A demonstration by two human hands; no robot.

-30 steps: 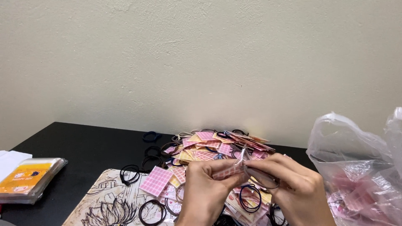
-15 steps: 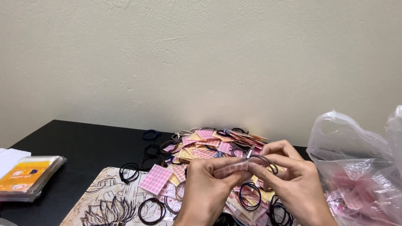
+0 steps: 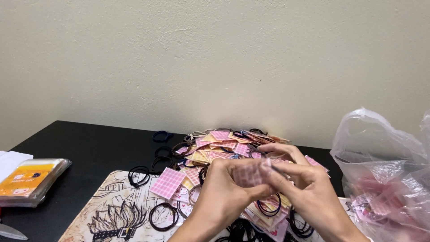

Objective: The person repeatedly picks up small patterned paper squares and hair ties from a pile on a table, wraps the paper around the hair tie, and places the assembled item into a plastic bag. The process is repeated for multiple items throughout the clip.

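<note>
2 hands, left hand [image 3: 224, 190] and right hand [image 3: 309, 190], pinch 1 pink card [image 3: 251, 174].

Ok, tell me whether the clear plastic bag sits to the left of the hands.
No, the clear plastic bag sits at the right edge, right of both hands; the orange packet stack lies left.

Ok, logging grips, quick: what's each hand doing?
Left hand: closed on the pink checked card.
Right hand: closed on the same card.

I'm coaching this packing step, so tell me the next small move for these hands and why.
Probably finish seating the pink checked card between the fingertips. The left hand and right hand both pinch it above the pile of cards and hair ties, and it looks bent, not yet flat.
</note>
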